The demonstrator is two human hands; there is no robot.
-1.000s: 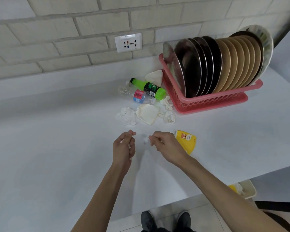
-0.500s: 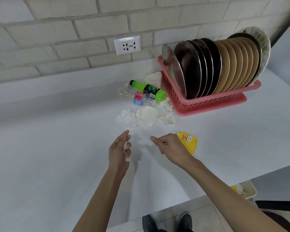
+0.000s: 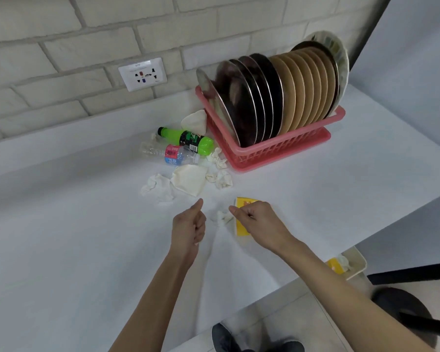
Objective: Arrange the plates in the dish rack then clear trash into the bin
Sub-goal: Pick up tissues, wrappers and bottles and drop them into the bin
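The pink dish rack [image 3: 277,153] at the back right holds several steel and tan plates [image 3: 285,97] standing on edge. Trash lies left of it: a green bottle [image 3: 188,141], a clear bottle [image 3: 170,154], crumpled tissues [image 3: 158,185] and a folded napkin [image 3: 191,179]. A small tissue scrap [image 3: 222,217] lies on the table between my hands. My left hand [image 3: 188,224] has its fingers curled and thumb up, with nothing visible in it. My right hand [image 3: 259,222] hovers with curled fingers over a yellow packet [image 3: 241,228], partly hiding it.
A cream bin [image 3: 358,260] stands on the floor below the table's right front edge, with a yellow wrapper and tissue inside. A wall socket [image 3: 142,73] sits on the brick wall. A dark stool [image 3: 404,308] is at the lower right. My shoes show below the table's edge.
My left hand has closed from loosely open to curled with the thumb up. My right hand has moved right, over the yellow packet. A tissue scrap now lies between the hands.
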